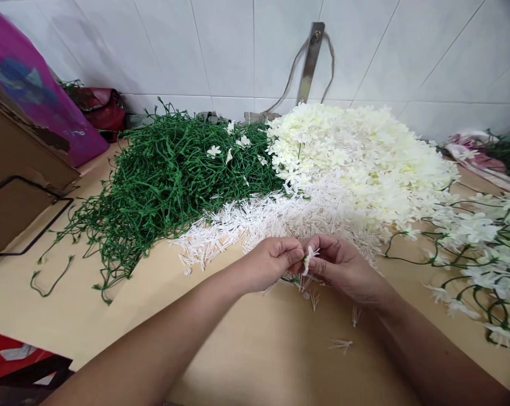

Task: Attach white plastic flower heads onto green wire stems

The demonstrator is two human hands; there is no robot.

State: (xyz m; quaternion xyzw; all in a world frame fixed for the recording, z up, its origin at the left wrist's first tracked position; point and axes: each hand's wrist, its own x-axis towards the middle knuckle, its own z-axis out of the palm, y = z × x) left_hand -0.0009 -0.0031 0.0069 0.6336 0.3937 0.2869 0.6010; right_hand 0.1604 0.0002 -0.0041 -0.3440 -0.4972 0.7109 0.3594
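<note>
My left hand [269,260] and my right hand [343,265] meet over the wooden table [255,349], fingers pinched together. Between them is a small white artificial flower [309,256] with a bit of green stem under it; both hands grip it. Just behind my hands lies a pile of white plastic stamens [255,223]. Farther back are a heap of green plastic stems [166,175] on the left and a mound of cream-white petals [356,155] on the right.
Assembled flower vines [479,254] lie at the right. A few loose stamens [339,343] are scattered near my wrists. A cardboard box [13,169] and a purple bag [30,84] stand at the left. A tiled wall [238,45] closes the back.
</note>
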